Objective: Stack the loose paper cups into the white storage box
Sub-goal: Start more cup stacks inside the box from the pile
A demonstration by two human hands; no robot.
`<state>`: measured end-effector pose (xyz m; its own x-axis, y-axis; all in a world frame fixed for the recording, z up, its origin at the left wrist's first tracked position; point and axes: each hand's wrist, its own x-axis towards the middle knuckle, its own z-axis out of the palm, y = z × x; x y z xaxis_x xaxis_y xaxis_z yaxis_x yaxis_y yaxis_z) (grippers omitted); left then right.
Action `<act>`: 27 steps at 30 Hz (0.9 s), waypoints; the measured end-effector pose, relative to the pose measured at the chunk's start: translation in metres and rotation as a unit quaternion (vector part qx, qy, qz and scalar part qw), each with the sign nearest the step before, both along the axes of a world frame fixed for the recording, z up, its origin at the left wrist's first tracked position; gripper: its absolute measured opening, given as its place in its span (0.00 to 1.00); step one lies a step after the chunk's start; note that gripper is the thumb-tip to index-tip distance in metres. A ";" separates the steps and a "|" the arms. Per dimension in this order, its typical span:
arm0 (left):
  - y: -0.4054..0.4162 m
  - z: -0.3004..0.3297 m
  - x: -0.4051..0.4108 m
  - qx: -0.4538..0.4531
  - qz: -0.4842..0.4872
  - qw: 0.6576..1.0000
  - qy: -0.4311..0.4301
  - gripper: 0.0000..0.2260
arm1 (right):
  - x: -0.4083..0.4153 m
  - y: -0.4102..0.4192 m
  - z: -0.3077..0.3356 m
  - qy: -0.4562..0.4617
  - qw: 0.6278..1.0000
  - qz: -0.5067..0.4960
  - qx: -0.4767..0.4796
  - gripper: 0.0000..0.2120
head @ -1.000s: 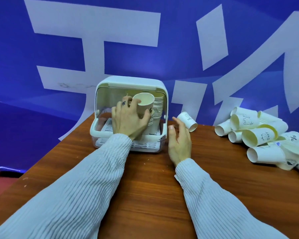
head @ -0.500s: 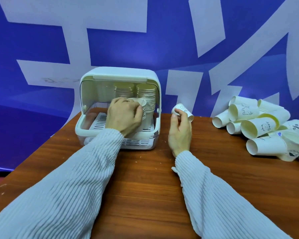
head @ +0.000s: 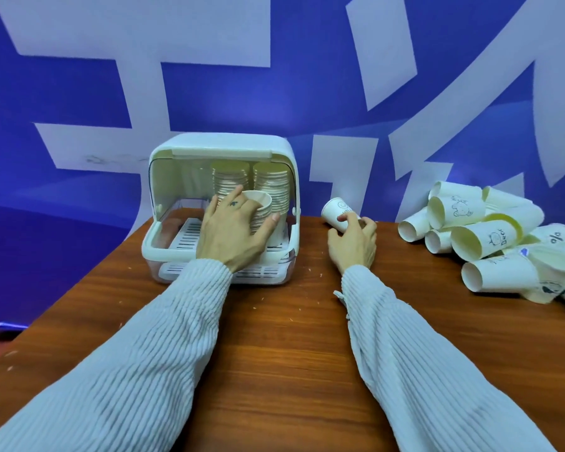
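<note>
The white storage box (head: 222,145) stands open-fronted at the far left of the wooden table, with two tall cup stacks (head: 270,187) at its back. My left hand (head: 232,230) reaches into the box and grips a short stack of paper cups (head: 261,207) standing on the slotted floor. My right hand (head: 353,239) holds a single white paper cup (head: 335,208), tilted on its side, just right of the box. A heap of loose paper cups (head: 483,236) lies at the far right.
The brown wooden table (head: 291,347) spreads between my arms and the heap. A blue wall banner with white shapes (head: 307,93) rises directly behind the box. The table's left edge runs diagonally past the box.
My left hand has lowered its cup onto the short stack inside the box. My right hand has picked up the single cup that lay on the table beside the box.
</note>
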<state>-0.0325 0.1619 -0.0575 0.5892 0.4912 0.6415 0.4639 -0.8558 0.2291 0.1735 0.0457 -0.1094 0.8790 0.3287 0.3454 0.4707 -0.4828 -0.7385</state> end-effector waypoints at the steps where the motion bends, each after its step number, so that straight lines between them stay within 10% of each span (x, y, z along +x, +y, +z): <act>1: -0.001 -0.001 -0.001 -0.003 -0.008 1.000 -0.006 0.28 | 0.003 0.001 -0.001 0.007 1.000 0.004 -0.014 0.20; 6: -0.003 -0.005 -0.001 0.001 -0.007 0.999 -0.038 0.26 | 0.020 0.015 -0.006 -0.030 0.993 0.014 -0.110 0.40; 13: -0.007 -0.001 -0.001 0.007 -0.013 0.999 -0.045 0.29 | 0.022 0.013 -0.006 -0.083 0.994 -0.049 -0.058 0.22; 21: -0.041 -0.007 0.004 0.114 -0.081 0.971 -0.194 0.19 | -0.002 -0.015 0.001 0.017 0.997 -0.006 0.079 0.31; 27: -0.114 -0.023 0.043 -0.181 -0.214 0.948 -0.148 0.33 | -0.059 -0.094 0.017 0.118 0.941 0.071 0.311 0.25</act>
<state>0.0107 0.0483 -0.0808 0.6046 0.4682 0.6444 -0.0381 -0.7911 0.6105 0.1150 -0.0482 -0.0928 0.9179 0.2473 0.3105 0.2857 0.1312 -0.9493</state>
